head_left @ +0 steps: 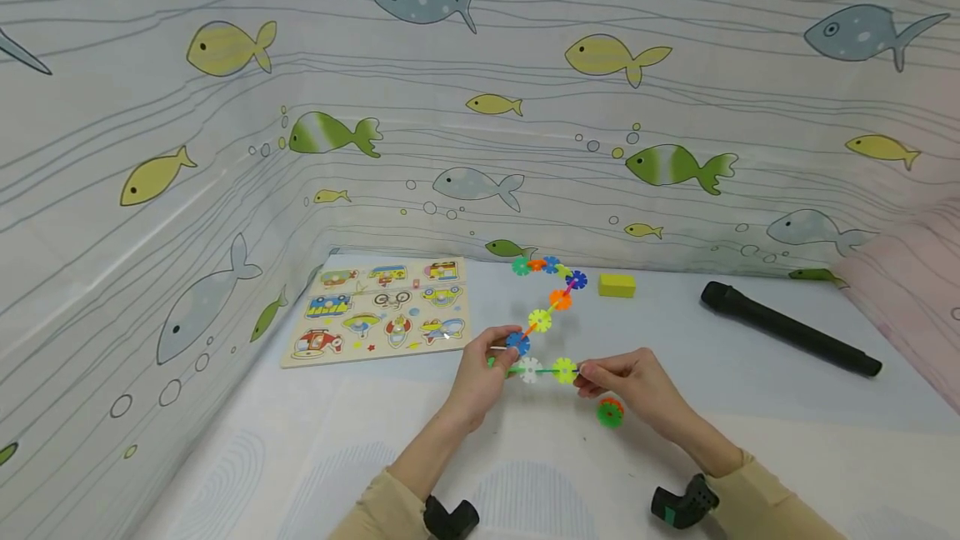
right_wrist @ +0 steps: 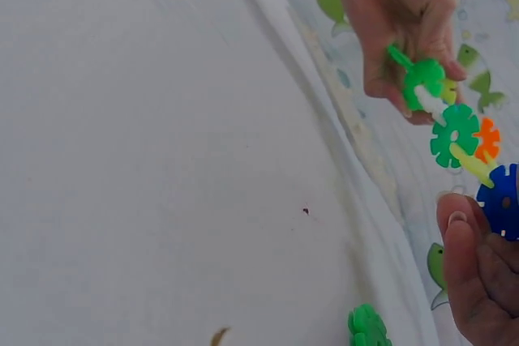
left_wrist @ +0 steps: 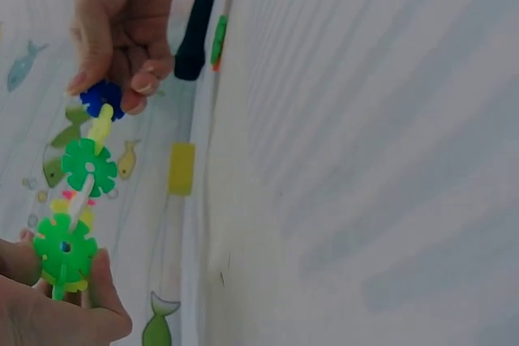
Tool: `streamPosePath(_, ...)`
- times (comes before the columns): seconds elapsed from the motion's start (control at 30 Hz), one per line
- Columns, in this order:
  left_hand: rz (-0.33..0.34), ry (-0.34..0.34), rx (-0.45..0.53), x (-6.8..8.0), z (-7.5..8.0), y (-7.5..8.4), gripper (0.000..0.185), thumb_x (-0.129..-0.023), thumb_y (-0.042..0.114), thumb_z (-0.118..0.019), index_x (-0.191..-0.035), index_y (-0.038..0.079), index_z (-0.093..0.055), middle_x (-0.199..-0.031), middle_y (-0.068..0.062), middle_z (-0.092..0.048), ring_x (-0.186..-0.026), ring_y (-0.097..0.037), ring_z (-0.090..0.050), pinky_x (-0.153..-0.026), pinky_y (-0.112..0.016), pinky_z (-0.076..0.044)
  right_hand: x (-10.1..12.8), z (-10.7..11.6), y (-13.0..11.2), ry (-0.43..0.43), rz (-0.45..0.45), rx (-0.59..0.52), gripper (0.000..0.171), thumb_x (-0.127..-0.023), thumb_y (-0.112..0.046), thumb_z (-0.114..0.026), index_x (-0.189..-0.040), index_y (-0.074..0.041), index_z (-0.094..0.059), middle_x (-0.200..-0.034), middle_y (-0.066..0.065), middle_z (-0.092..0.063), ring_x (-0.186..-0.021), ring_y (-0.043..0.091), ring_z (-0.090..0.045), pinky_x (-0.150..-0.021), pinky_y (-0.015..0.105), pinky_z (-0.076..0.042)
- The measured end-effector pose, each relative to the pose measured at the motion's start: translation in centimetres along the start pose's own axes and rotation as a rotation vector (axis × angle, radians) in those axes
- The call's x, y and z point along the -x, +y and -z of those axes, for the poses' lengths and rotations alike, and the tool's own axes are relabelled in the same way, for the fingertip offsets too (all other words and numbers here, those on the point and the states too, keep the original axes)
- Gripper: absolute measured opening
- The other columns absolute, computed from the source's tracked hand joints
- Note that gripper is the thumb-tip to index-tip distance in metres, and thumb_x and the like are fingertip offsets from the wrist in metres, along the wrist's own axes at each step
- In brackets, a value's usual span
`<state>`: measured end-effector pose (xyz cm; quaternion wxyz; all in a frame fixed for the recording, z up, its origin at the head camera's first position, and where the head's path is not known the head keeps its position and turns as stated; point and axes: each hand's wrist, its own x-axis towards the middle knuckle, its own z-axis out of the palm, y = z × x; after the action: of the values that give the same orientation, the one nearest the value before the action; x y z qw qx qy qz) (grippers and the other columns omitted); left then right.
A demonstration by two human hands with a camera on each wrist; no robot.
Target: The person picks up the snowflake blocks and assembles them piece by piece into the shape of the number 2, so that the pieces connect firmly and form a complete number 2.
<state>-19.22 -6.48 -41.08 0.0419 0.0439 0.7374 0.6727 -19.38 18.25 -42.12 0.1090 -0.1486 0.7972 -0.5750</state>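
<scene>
A chain of coloured snowflake discs (head_left: pixel 550 300) is held above the white table (head_left: pixel 750 440). It curves from near the back wall down to my hands. My left hand (head_left: pixel 501 358) pinches the chain's near end at a green disc (left_wrist: pixel 65 249). My right hand (head_left: pixel 585 377) pinches the other end of the short horizontal stretch, at a blue disc (left_wrist: pixel 101 99) in the left wrist view. In the right wrist view the left hand (right_wrist: pixel 413 79) and the right hand (right_wrist: pixel 474 224) face each other across a green disc (right_wrist: pixel 454 135). A loose green and orange disc (head_left: pixel 610 412) lies under my right hand.
A wooden vehicle puzzle board (head_left: pixel 382 311) lies at the back left. A yellow block (head_left: pixel 617 285) and a long black cylinder (head_left: pixel 787 327) lie at the back right. Fish-patterned cloth walls (head_left: pixel 225 148) close in the left and back.
</scene>
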Motion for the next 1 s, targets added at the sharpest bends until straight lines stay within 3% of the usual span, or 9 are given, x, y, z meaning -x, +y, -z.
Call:
streamPosePath(0.2,-0.014,-0.002,-0.002,0.09,0.10,0.10,0.035,-0.101,-0.002,-0.050,-0.135,0.001,-0.056,-0.120,-0.016,-0.055,-0.098,-0.020,-0.053,-0.085,-0.030,-0.057,-0.05,-0.43,0.20,0.003,0.004,-0.041,0.034,-0.097,-0.024,-0.066,-0.111,0.005,-0.073,-0.099,0.019,-0.075,-0.086,0.022,-0.075,-0.081,0.031,-0.060)
streamPosePath(0.43,0.007,-0.025,-0.005,0.20,0.34,0.31,0.034,-0.101,-0.001,-0.051,-0.135,0.003,-0.057,-0.121,-0.015,-0.056,-0.101,-0.020,-0.056,-0.090,-0.037,-0.056,-0.22,-0.37,0.46,0.011,0.006,-0.069,0.035,-0.097,-0.022,-0.066,-0.116,0.007,-0.071,-0.102,0.022,-0.074,-0.088,0.023,-0.075,-0.082,0.032,-0.060)
streamPosePath(0.63,-0.001,-0.042,0.024,0.11,0.78,0.62,0.034,-0.101,-0.002,-0.050,-0.135,0.000,-0.056,-0.123,-0.017,-0.057,-0.104,-0.023,-0.060,-0.088,-0.033,-0.057,-0.61,0.20,0.37,-0.079,-0.026,-0.064,0.042,-0.100,-0.035,-0.060,-0.122,0.000,-0.066,-0.104,0.013,-0.074,-0.094,0.024,-0.072,-0.086,0.029,-0.059)
streamPosePath(0.73,0.004,-0.064,0.057,0.04,0.84,0.63,0.035,-0.102,-0.002,-0.050,-0.136,-0.002,-0.054,-0.123,-0.018,-0.056,-0.103,-0.021,-0.061,-0.090,-0.035,-0.058,-0.64,0.32,0.23,-0.149,-0.019,-0.091,0.048,-0.104,-0.036,-0.053,-0.132,0.003,-0.058,-0.105,0.013,-0.070,-0.092,0.023,-0.069,-0.085,0.028,-0.058)
streamPosePath(0.87,0.016,-0.090,0.081,0.10,0.73,0.69,0.035,-0.102,-0.001,-0.049,-0.137,-0.002,-0.054,-0.125,-0.018,-0.055,-0.103,-0.021,-0.060,-0.091,-0.035,-0.058,-0.48,0.03,-0.08,-0.221,-0.004,-0.193,0.058,-0.108,-0.040,-0.041,-0.142,0.006,-0.045,-0.101,0.013,-0.059,-0.084,0.016,-0.060,-0.076,0.025,-0.055)
streamPosePath(1.0,0.022,-0.104,0.085,0.23,0.48,0.83,0.035,-0.102,0.000,-0.049,-0.137,-0.001,-0.054,-0.126,-0.017,-0.054,-0.104,-0.021,-0.060,-0.090,-0.034,-0.058,-0.24,-0.63,-0.50,-0.213,-0.023,-0.224,0.062,-0.108,-0.045,-0.036,-0.144,0.005,-0.042,-0.093,0.010,-0.047,-0.077,0.014,-0.048,-0.065,0.025,-0.045)
